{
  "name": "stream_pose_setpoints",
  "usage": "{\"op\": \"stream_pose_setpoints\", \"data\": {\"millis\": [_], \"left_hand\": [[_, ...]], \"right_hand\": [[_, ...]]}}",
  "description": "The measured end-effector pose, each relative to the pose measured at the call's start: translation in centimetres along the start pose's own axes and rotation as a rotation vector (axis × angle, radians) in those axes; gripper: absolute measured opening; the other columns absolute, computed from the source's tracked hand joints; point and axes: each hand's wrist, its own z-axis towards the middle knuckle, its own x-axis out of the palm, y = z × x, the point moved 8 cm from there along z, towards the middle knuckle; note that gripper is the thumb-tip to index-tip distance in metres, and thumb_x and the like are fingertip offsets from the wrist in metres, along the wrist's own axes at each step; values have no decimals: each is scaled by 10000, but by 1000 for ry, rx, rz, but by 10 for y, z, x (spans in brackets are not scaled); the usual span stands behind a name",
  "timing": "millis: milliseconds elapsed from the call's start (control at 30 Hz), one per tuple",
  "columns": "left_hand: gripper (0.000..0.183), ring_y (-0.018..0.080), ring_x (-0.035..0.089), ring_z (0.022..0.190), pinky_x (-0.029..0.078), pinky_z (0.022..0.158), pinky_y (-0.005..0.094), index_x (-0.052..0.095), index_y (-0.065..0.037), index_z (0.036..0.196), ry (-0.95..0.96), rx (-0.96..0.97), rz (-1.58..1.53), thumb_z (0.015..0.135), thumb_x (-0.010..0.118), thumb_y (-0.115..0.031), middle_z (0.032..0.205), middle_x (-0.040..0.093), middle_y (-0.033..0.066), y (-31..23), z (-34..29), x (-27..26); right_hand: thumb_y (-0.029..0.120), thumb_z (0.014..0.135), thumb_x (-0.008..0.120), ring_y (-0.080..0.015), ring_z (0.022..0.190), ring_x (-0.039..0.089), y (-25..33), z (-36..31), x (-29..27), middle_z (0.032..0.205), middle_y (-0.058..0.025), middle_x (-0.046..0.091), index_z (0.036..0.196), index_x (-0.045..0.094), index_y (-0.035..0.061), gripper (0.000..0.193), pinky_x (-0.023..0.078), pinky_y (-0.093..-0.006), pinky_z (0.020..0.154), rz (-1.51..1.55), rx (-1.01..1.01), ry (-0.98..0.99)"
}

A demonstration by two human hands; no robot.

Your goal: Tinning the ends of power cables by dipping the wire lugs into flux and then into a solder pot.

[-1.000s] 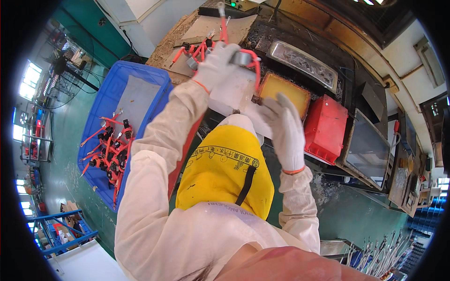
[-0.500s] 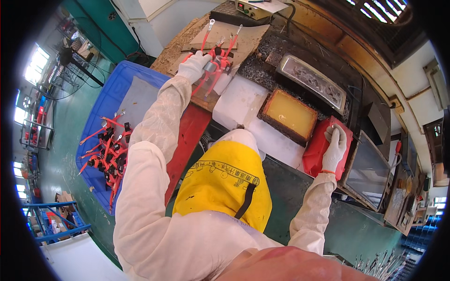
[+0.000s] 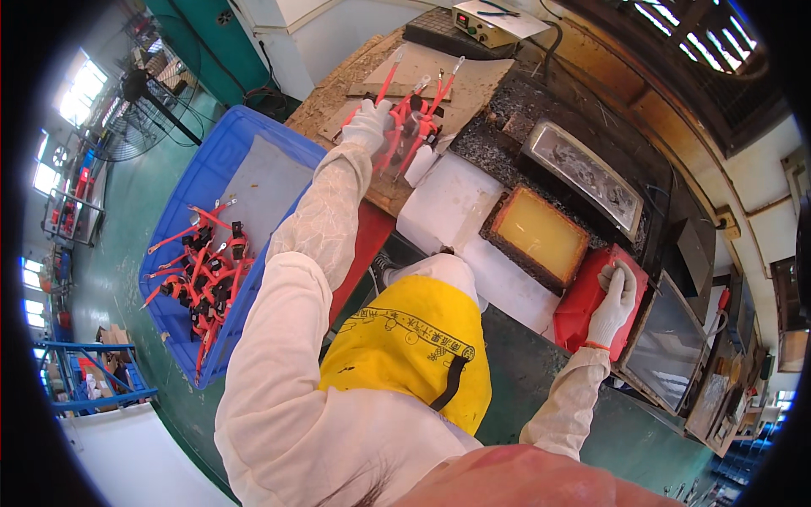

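Observation:
My left hand [image 3: 368,125], in a white glove, is closed at the left side of a group of red cables [image 3: 414,139] with metal ring lugs and dark fittings, on the far left of the bench. One cable [image 3: 389,78] rises from its fingers, lug upward. The fingertips are partly hidden behind the cables. At the right, my gloved right hand [image 3: 618,296] is over a red open bin [image 3: 574,314]. Its fingers are curled together, and what they pinch is too small to make out.
A rectangular pot of yellowish liquid [image 3: 541,232] stands left of the bin, with a long metal-framed tray [image 3: 585,177] behind it. On my left, a blue crate [image 3: 160,245] holds several more red cables. A control box [image 3: 477,27] with pliers on top sits at the back.
The whole view has shifted slightly, moving the bench rightward in the picture. My left hand stays at the red cables, my right hand over the red bin.

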Motion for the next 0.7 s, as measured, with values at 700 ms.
{"op": "stream_pose_setpoints", "data": {"millis": [700], "left_hand": [[547, 412, 481, 1248, 435, 1034, 479, 487, -147, 1334, -192, 174, -292, 821, 664, -217, 1333, 489, 182, 42, -200, -80]], "right_hand": [[205, 1042, 532, -140, 874, 652, 1, -1, 3, 1007, -76, 699, 1192, 642, 25, 259, 530, -274, 811, -7, -60, 46]]}}
